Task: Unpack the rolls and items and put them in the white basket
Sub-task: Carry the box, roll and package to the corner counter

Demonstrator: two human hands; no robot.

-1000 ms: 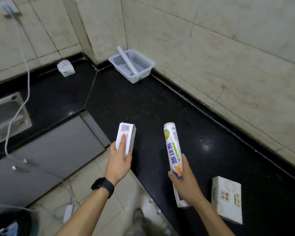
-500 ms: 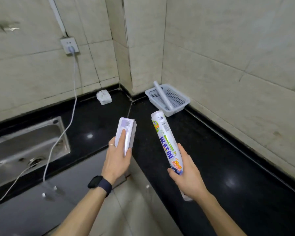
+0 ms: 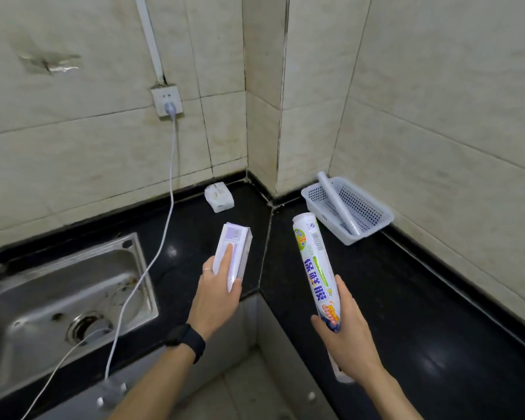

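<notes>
Left hand: closed around a small rectangular white-and-lilac carton, held above the black polished stone tabletop, index finger laid along the top face. A purple patterned panel shows at the carton's far end; its print is too small to read. A ring sits on one finger, and a black wristband circles the wrist.

Right hand: gripping the lower part of a long white cylindrical roll in printed wrapper, tilted with its far end towards the corner. Large blue Chinese characters read 保鲜膜; near the top is a green badge with a red "3", a barcode and a small square mark. An orange-and-blue panel by the thumb is not legible.

White perforated plastic basket: on the tabletop in the corner, beside the tiled wall. Inside it lies a plain pale unwrapped roll, leaning diagonally, its upper end above the rim.

Small white crumpled packet: on the tabletop against the back wall, well apart from the basket.

Stainless steel sink: set in the tabletop at left. A pale cable runs from a white wall socket down across the sink edge.
</notes>
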